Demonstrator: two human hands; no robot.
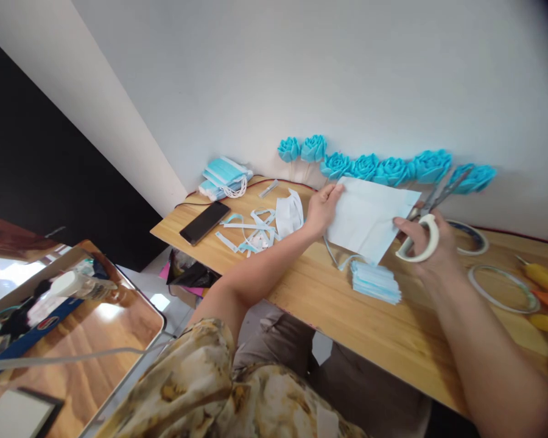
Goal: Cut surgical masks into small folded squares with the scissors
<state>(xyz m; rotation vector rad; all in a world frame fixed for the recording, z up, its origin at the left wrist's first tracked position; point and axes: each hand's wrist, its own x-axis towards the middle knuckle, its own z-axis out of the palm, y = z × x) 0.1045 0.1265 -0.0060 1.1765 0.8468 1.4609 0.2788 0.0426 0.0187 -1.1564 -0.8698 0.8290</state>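
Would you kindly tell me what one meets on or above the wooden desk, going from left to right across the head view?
Black phone → crumpled white piece → left hand → white sheet → right hand holding scissors → yellow-and-orange object.

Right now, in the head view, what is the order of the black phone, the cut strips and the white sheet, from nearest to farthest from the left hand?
1. White sheet: gripped at its edge by the left hand.
2. Cut strips: to the hand's left.
3. Black phone: farther left, beyond the strips.
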